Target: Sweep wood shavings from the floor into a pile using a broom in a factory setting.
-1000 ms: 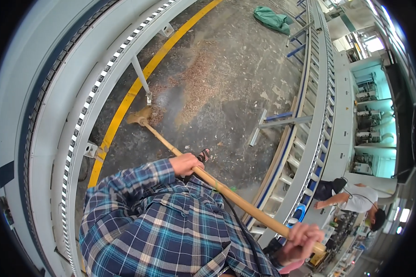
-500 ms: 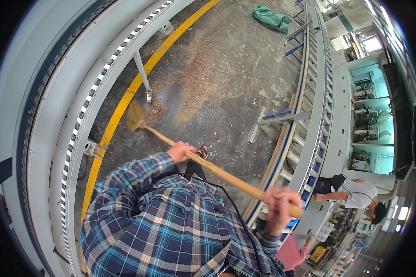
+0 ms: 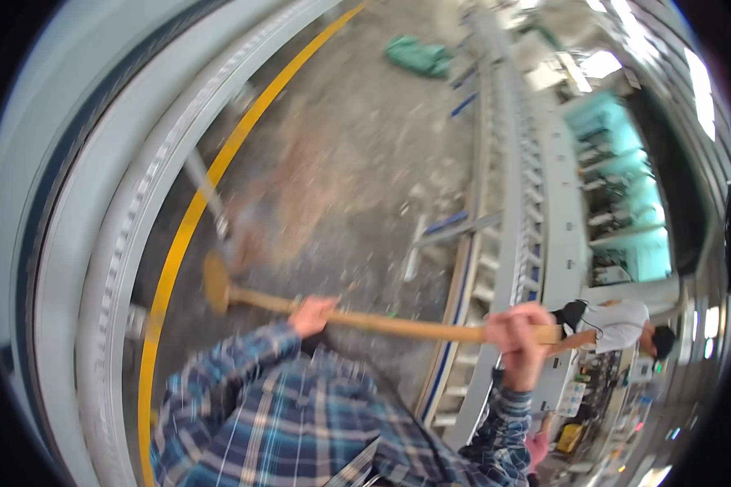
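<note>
Both my hands grip a broom with a long wooden-looking handle, held slantwise across my front. My left hand is closed round the handle partway down, toward the head. Farther up, my right hand wraps the handle close to its top end. The broom's tan head is at the left, beside the yellow floor line, smeared by motion; I cannot tell whether it touches the floor. Beyond it lies a spread of reddish-brown chips or shavings on the grey floor.
A machine with a pale long frame runs along my left, its metal leg reaching the floor near the chips. On the right stretches a roller conveyor with a protruding support. A green bundle lies far ahead. A person stands beyond the conveyor.
The broom has swung nearer to me, its head moving back and slightly left along the yellow line. My right hand has risen and shifted right. The view has tilted and blurred.
</note>
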